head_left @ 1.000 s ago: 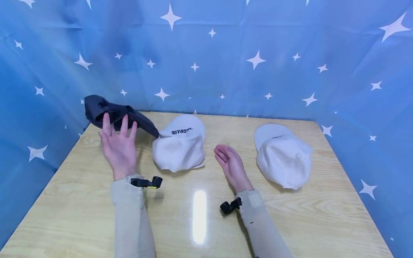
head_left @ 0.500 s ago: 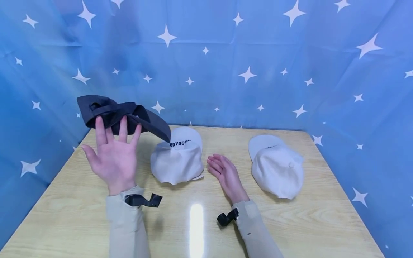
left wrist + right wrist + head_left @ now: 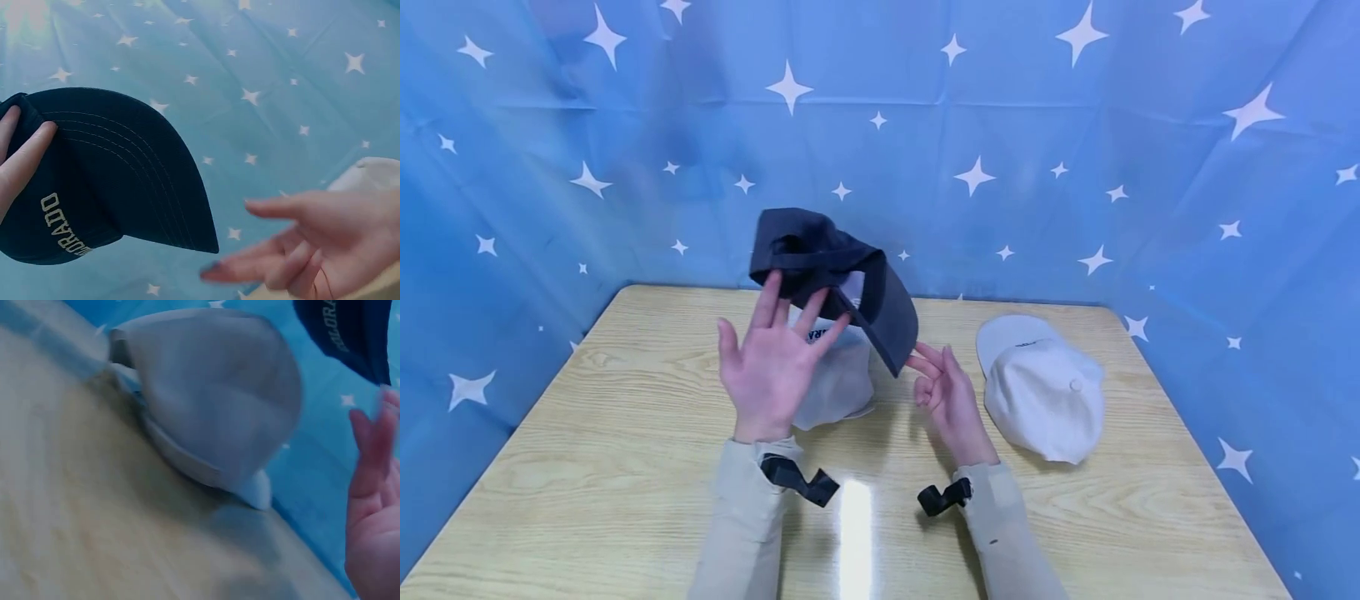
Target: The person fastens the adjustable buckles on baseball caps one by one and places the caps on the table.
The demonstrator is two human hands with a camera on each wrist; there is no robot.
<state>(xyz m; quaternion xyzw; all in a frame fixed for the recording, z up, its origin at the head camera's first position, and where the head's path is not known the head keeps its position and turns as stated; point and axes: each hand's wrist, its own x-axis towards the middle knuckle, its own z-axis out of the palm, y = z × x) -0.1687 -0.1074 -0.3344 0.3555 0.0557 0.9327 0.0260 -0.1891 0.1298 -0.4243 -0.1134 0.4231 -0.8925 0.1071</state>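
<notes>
A dark navy baseball cap [image 3: 891,321] is held up above the table, its hollow underside showing in the head view. My left hand [image 3: 771,375] carries it palm up, with spread, mostly straight fingers at its near edge and the thumb apart. In the left wrist view, two fingers [image 3: 28,159] lie against the cap [image 3: 119,156] by the brim and light lettering. My right hand [image 3: 955,408] reaches its extended fingertips to the brim's corner, its other fingers partly bent. Beneath the navy cap, a white cap [image 3: 835,379] with dark lettering is partly hidden.
Another white cap [image 3: 1045,392] lies on the wooden table [image 3: 587,450], right of my right hand. A blue star-patterned cloth [image 3: 1037,100] hangs behind and along the sides of the table.
My left hand has lifted the navy cap and carried it right, over the middle white cap. My right hand has shifted slightly right, extending its fingers to the brim.
</notes>
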